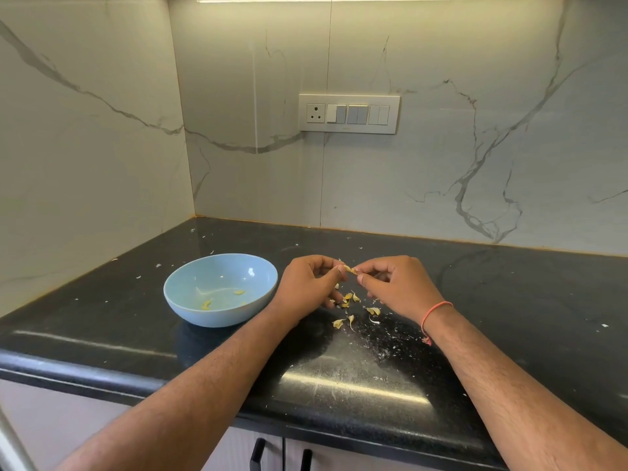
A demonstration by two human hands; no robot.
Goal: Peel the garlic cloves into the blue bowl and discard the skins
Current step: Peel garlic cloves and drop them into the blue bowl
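Pinching one garlic clove point(350, 269) between our left hand point(307, 283) and right hand point(396, 283), we hold it just right of the blue bowl point(190, 300) above the black counter point(509, 300). Two peeled pieces lie inside the bowl; loose skins point(350, 307) lie beside it, under our hands.

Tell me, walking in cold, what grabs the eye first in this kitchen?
Two hands meet mid-counter, the left hand and right hand pinching one garlic clove between them. Left of them sits a blue bowl, with scattered garlic pieces on the black counter beneath the hands.
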